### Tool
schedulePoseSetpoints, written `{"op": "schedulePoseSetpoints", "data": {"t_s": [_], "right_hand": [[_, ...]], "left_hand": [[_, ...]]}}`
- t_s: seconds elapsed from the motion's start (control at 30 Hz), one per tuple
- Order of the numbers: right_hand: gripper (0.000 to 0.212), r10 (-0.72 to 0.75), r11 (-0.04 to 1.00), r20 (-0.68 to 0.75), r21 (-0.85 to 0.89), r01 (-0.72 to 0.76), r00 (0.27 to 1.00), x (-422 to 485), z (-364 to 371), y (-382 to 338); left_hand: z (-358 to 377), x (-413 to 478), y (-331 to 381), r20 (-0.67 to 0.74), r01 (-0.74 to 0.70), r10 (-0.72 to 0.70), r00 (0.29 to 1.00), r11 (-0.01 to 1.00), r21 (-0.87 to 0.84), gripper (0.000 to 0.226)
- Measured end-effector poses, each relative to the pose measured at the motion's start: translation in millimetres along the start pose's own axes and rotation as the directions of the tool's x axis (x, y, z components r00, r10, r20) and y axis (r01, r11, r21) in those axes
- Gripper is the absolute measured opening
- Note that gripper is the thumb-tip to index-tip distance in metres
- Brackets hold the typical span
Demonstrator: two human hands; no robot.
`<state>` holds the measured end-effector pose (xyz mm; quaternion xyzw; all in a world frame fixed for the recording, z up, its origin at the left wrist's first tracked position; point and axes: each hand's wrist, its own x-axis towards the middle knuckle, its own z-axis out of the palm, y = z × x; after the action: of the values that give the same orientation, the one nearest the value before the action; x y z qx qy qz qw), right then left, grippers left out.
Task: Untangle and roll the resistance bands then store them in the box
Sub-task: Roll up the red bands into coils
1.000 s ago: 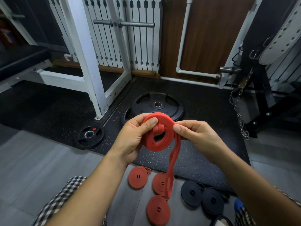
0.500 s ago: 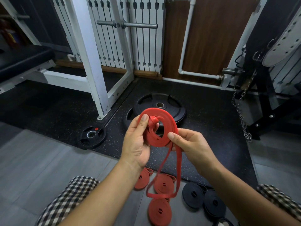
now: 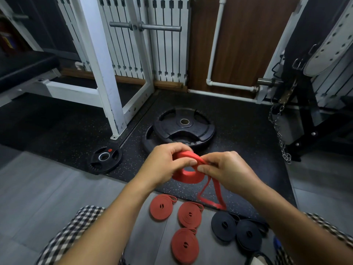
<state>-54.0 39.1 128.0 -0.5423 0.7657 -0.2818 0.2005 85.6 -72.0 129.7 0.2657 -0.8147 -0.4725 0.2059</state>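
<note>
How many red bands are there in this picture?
4. A half-rolled band is held by the left hand and right hand. Three lie rolled on the floor: left roll, middle roll, near roll. Others may be hidden by the arms.

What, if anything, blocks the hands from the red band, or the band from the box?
Nothing blocks the hands: left hand and right hand both grip the red band. No box is plainly in view.
</note>
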Motion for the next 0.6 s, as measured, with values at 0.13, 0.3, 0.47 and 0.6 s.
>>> {"op": "schedulePoseSetpoints", "data": {"t_s": [0.13, 0.3, 0.47, 0.6], "right_hand": [[0.003, -0.004, 0.998, 0.001, 0.062, 0.004, 1.000, -1.2, -1.8, -1.0], [0.018, -0.028, 0.925, -0.008, 0.379, 0.029, 1.000, 0.9, -4.4, -4.2], [0.023, 0.014, 0.813, 0.031, 0.582, -0.030, 0.999, 2.4, -3.7, -4.1], [0.023, 0.038, 0.797, 0.039, 0.601, -0.054, 0.999, 2.2, -6.2, -3.4]], "left_hand": [[-1.0, 2.1, 0.1, -0.016, -0.015, 0.013, 1.000, 0.997, -0.080, 0.016], [-0.4, -0.3, 5.8, -0.111, -0.006, -0.030, 0.993, 0.950, -0.312, 0.012], [-0.8, -0.3, 3.3, -0.221, 0.011, -0.152, 0.963, 0.844, -0.536, 0.007], [-0.2, -0.5, 3.6, -0.221, 0.023, -0.166, 0.961, 0.845, -0.534, 0.007]]}}
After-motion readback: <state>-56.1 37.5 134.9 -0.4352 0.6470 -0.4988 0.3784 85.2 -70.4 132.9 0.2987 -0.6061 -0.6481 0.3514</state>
